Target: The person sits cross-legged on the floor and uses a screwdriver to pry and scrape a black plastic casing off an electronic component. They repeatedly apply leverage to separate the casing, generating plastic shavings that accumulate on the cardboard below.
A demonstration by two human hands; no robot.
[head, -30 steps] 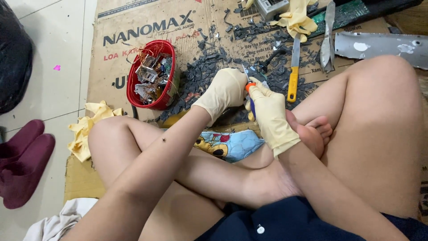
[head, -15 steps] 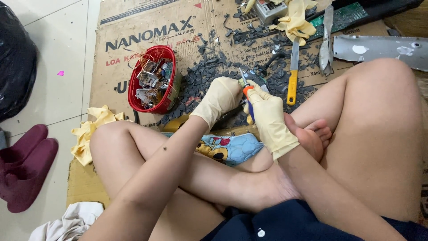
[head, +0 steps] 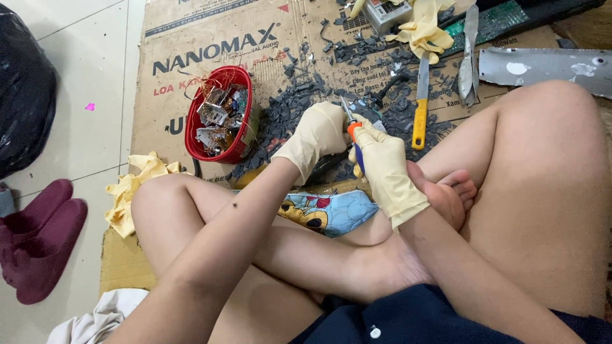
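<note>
Head view: left hand (head: 319, 134) in a cream rubber glove, fingers curled down and closed over something small and dark on the cardboard, too hidden to name. Right hand (head: 386, 167), gloved the same, wrapped tight round the orange-and-blue handle of a screwdriver (head: 352, 130), thin metal tip pointing up and away, just beside the left fingers. Both hands touching each other, low over the cardboard sheet (head: 159, 121) spread on the tiled floor. Sitting cross-legged, bare knees either side, one foot tucked under the right wrist. Around the hands, a scatter of dark broken chips (head: 287, 114). Left of the hands, a red basket (head: 191, 124) full of copper wire and metal scraps. Beyond the right hand, a yellow-handled knife (head: 419, 108) lying flat, and near it a grey metal plate (head: 542, 64). Farther up, a crumpled yellow glove (head: 424, 28) beside a green circuit board (head: 503, 16). Yellow cloth (head: 131, 188) by the left knee, dark red slippers (head: 38, 236) at the far left, a cartoon-printed blue cushion (head: 331, 213) under the legs
</note>
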